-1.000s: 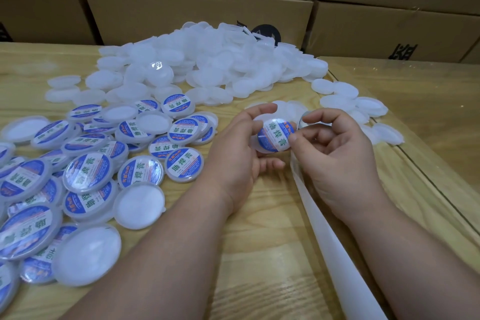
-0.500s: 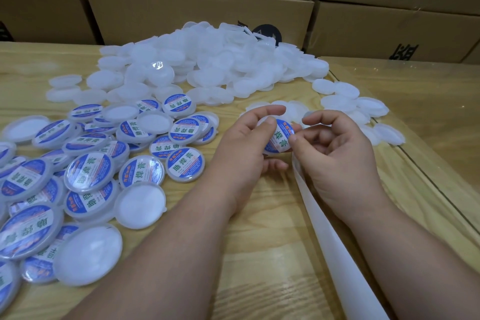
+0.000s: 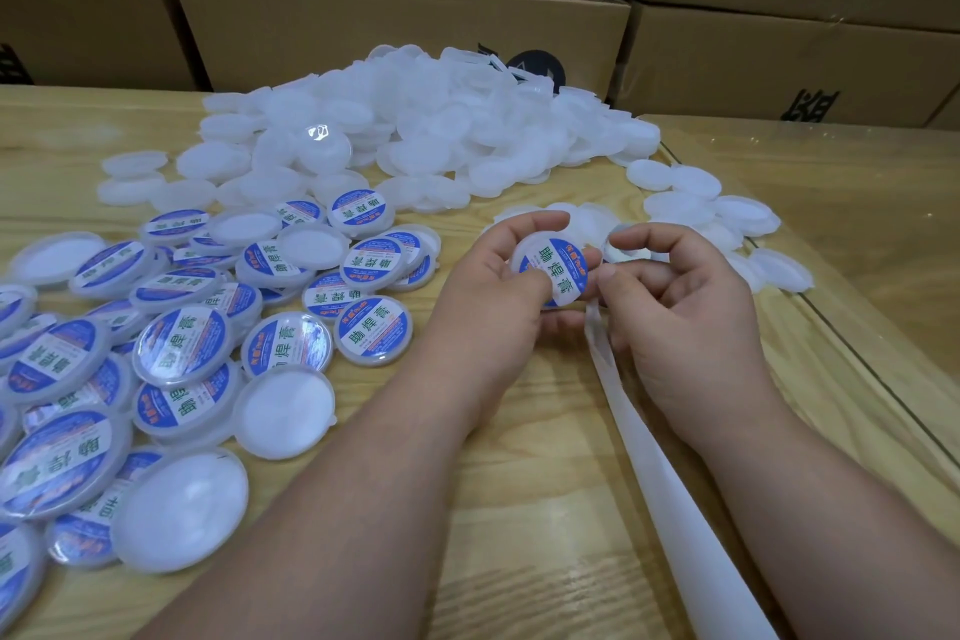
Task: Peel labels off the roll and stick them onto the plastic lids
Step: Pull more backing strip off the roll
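Note:
My left hand (image 3: 498, 307) holds a round white plastic lid (image 3: 553, 270) with a blue and white label on its face, thumb pressed on the lid's lower left. My right hand (image 3: 680, 307) is close beside it, thumb tip touching the lid's right edge, fingers curled around the white backing strip (image 3: 675, 494), which trails toward me along the table. A big heap of bare white lids (image 3: 431, 135) lies at the back. Several labelled lids (image 3: 182, 343) are spread on the left.
Brown cardboard boxes (image 3: 395, 16) are stacked along the far edge of the wooden table (image 3: 519, 561). A few loose bare lids (image 3: 727, 224) lie right of my hands. A glass sheet edge (image 3: 872, 379) runs diagonally on the right.
The lid has turned in my left hand so its whole label faces me. My left thumb slid from the label's middle to its lower left. My right hand stayed put.

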`<state>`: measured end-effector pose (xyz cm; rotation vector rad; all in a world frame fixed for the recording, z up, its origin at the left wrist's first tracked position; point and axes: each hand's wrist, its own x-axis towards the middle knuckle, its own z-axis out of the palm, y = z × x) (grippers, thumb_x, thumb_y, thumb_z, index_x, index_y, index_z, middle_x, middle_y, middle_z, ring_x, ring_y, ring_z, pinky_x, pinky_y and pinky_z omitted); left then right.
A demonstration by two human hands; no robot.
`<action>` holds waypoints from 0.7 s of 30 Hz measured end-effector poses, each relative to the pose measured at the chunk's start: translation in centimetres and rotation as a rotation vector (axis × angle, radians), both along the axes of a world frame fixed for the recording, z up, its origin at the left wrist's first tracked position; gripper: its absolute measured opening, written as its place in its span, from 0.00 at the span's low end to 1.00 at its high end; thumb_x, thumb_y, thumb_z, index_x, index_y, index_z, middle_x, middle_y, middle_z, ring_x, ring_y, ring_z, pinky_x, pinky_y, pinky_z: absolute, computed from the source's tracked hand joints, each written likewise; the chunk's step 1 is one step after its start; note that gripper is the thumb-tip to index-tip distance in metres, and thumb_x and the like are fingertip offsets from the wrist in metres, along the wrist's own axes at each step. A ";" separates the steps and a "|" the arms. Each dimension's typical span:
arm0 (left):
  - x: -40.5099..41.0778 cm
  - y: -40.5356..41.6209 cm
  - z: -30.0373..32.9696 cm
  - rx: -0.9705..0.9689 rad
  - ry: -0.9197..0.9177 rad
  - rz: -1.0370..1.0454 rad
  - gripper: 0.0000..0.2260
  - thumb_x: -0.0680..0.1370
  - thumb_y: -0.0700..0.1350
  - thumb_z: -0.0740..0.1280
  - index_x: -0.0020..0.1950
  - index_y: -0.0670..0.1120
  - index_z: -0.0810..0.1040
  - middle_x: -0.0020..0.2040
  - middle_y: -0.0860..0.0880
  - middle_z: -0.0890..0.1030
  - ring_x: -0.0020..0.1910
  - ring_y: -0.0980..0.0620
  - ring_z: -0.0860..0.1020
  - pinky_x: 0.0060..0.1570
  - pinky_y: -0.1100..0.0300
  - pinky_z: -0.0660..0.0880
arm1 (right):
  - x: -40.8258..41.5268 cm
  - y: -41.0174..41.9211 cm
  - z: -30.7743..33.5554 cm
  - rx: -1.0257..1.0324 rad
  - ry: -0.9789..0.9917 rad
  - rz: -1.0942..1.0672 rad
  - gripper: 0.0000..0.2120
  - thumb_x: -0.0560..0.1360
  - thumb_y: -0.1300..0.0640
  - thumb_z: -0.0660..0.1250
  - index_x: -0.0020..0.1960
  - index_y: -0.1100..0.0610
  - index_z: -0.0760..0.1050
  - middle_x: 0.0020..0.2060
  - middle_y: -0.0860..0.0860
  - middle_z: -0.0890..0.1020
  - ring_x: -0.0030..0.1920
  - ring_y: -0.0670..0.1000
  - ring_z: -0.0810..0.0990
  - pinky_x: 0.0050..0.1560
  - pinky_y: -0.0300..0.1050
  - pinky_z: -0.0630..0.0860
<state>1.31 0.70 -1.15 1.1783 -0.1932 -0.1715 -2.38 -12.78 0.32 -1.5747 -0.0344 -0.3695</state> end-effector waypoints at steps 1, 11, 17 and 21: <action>0.0 0.0 0.0 -0.002 -0.008 0.012 0.24 0.76 0.27 0.55 0.58 0.52 0.79 0.51 0.44 0.87 0.50 0.47 0.86 0.39 0.58 0.81 | 0.0 -0.1 0.0 -0.021 0.004 -0.002 0.09 0.79 0.68 0.67 0.54 0.56 0.75 0.33 0.49 0.86 0.28 0.40 0.80 0.37 0.44 0.84; 0.2 0.2 -0.1 -0.081 0.004 0.170 0.19 0.76 0.30 0.68 0.58 0.53 0.77 0.51 0.48 0.87 0.51 0.49 0.86 0.43 0.59 0.81 | -0.2 0.0 -0.3 -0.046 0.005 0.002 0.12 0.79 0.70 0.62 0.51 0.55 0.78 0.42 0.51 0.89 0.27 0.48 0.81 0.28 0.30 0.72; 0.2 0.5 0.3 -0.183 0.115 0.222 0.11 0.75 0.42 0.77 0.55 0.50 0.81 0.50 0.47 0.87 0.46 0.49 0.86 0.39 0.60 0.80 | 0.2 -0.6 -0.1 0.003 -0.025 -0.145 0.11 0.78 0.69 0.63 0.46 0.56 0.78 0.37 0.51 0.87 0.26 0.45 0.76 0.28 0.34 0.72; 0.1 0.7 0.9 -0.188 0.150 0.196 0.10 0.81 0.56 0.67 0.56 0.51 0.80 0.48 0.44 0.87 0.42 0.47 0.87 0.30 0.60 0.79 | 0.5 -0.8 -0.3 -0.011 -0.004 -0.208 0.11 0.75 0.69 0.64 0.45 0.54 0.79 0.30 0.49 0.83 0.26 0.42 0.76 0.30 0.32 0.72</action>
